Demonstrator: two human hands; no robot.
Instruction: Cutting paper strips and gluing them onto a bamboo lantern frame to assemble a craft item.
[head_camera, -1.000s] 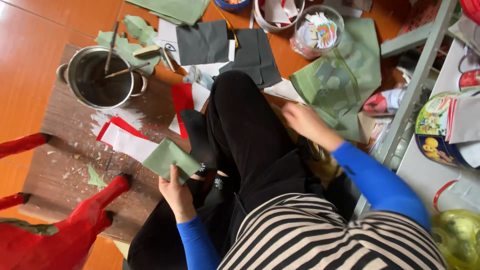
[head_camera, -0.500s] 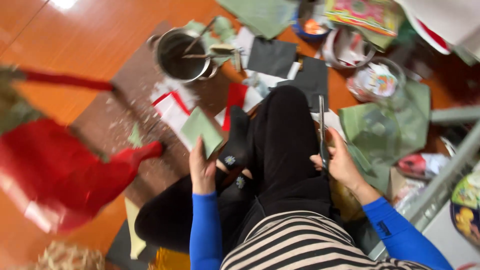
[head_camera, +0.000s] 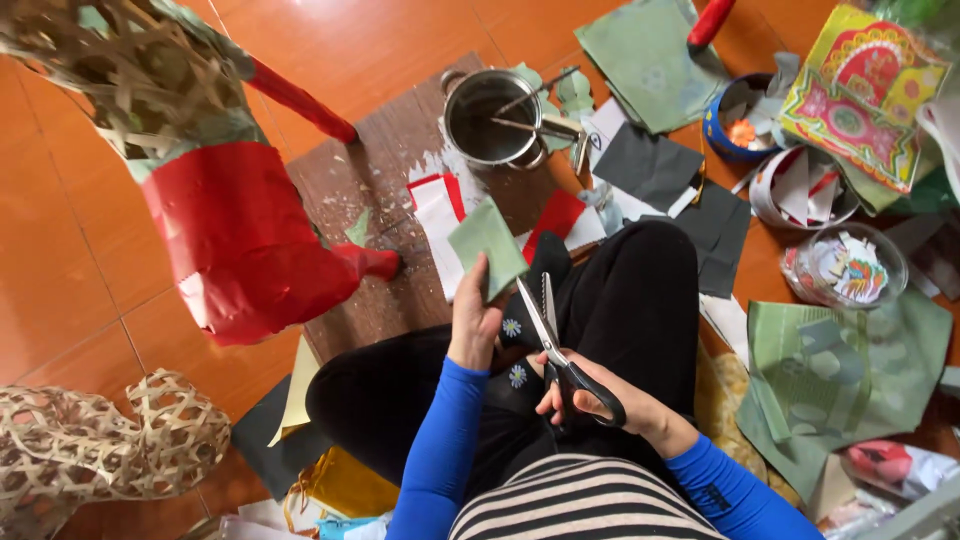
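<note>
Mid-frame: left hand (head_camera: 473, 325) pinching green paper (head_camera: 487, 245); right hand (head_camera: 590, 395) gripping scissors (head_camera: 553, 340), blades open just beside paper, pot (head_camera: 490, 118) above.

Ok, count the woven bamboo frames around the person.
2: one woven bamboo frame at the bottom left on the floor, another at the top left, partly covered in red paper. More may lie out of view.

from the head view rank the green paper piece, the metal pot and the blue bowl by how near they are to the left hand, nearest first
1. Green paper piece: held in the left hand, just above its fingers.
2. Metal pot: farther up, on the brown board, with sticks in it.
3. Blue bowl: farthest, up and to the right, beside the grey paper.
</note>
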